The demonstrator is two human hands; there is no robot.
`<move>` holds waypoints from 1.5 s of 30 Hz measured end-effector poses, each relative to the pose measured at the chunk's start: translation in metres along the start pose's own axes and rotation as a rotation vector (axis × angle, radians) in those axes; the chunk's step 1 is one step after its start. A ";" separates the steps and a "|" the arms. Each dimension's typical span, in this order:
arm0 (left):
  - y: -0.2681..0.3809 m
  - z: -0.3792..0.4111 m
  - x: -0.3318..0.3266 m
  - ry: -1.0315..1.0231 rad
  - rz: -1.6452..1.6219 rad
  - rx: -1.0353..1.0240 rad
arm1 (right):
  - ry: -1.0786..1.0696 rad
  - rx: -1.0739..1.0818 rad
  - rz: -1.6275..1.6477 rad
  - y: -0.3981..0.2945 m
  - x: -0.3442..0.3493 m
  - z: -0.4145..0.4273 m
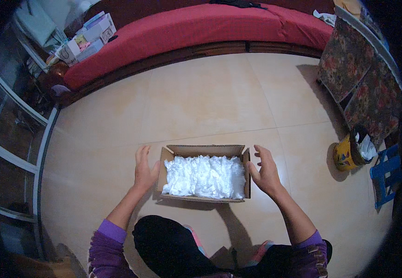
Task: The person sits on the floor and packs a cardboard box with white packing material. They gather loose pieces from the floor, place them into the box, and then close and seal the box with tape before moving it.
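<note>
An open cardboard box [206, 150] stands on the tiled floor before me, its top flaps raised. Crinkled, clear plastic packing material [204, 177] fills it nearly from end to end; whatever may lie beneath is hidden. My left hand [146, 170] is beside the box's left end, fingers apart and nothing in the palm. At the opposite end, my right hand [265, 168] is held with its fingers spread and curved, also holding nothing. Its thumb comes close to the right flap; I cannot tell whether it touches.
A yellow waste bin [346, 154] with white paper inside stands at right, beside a blue plastic stool [385, 177]. Behind it is a table with a floral cloth [352, 73]. A red-covered bed [201, 27] spans the back. Glass sliding doors [10, 149] line the left.
</note>
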State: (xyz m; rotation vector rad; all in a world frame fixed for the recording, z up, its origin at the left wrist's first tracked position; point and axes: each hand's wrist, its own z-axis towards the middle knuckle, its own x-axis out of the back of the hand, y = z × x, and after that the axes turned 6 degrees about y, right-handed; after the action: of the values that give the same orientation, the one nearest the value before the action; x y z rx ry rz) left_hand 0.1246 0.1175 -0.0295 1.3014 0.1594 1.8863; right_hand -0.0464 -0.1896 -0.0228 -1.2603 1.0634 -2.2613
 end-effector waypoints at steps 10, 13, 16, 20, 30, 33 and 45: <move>0.011 -0.029 -0.022 -0.027 -0.056 0.075 | 0.153 -0.129 0.156 0.015 -0.061 -0.031; 0.010 -0.028 -0.026 -0.098 -0.012 -0.005 | 0.009 -0.255 0.371 0.015 -0.075 -0.041; 0.023 -0.029 -0.033 -0.226 0.079 -0.013 | -0.226 -0.214 0.405 0.017 -0.074 -0.035; 0.040 -0.034 -0.051 -0.549 0.178 -0.166 | -0.332 -0.193 0.336 0.028 -0.081 -0.026; 0.037 -0.014 -0.038 -0.718 0.031 -0.028 | -0.241 -0.049 0.094 0.018 -0.075 -0.026; 0.020 -0.014 -0.024 -0.485 -0.053 -0.073 | -0.260 0.017 -0.086 0.005 -0.065 -0.022; 0.029 0.017 -0.070 -0.646 -0.334 -0.895 | -0.166 0.140 -0.016 0.021 -0.064 -0.022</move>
State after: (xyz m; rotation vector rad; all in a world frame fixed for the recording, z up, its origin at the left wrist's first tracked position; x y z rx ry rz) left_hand 0.1313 0.0452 -0.0573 1.0661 -0.6847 0.9623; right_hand -0.0307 -0.1550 -0.0824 -1.3738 0.8248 -2.1572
